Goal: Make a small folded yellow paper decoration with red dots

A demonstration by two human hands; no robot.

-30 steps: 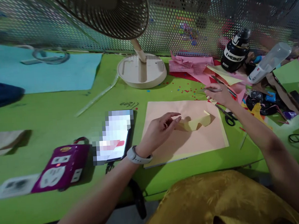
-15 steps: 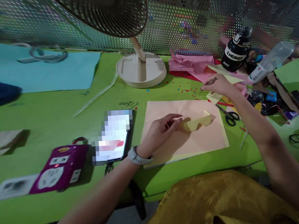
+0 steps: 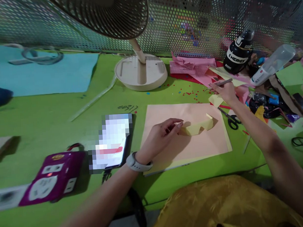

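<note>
My left hand (image 3: 161,135) rests on a pale peach sheet of paper (image 3: 189,149), its fingers curled loosely and touching the left end of a folded yellow paper strip (image 3: 197,127). A grey watch sits on that wrist. My right hand (image 3: 224,90) is stretched out to the right rear, fingers closed round a thin grey pen or pencil (image 3: 223,83) held over scraps of yellow and pink paper (image 3: 216,99). Black-handled scissors (image 3: 230,118) lie just right of the peach sheet, under my right forearm.
A desk fan (image 3: 138,69) stands behind the sheet on the green table (image 3: 51,112). A phone (image 3: 112,141) and a purple power strip (image 3: 51,176) lie to the left. Pink paper (image 3: 189,65), a black bottle (image 3: 239,53), a white bottle (image 3: 271,65) and clutter fill the right rear.
My right hand has lifted a thin pen-like tool from the scraps and moved slightly right and back. My left hand stays by the yellow strip. The view has shifted a little.
</note>
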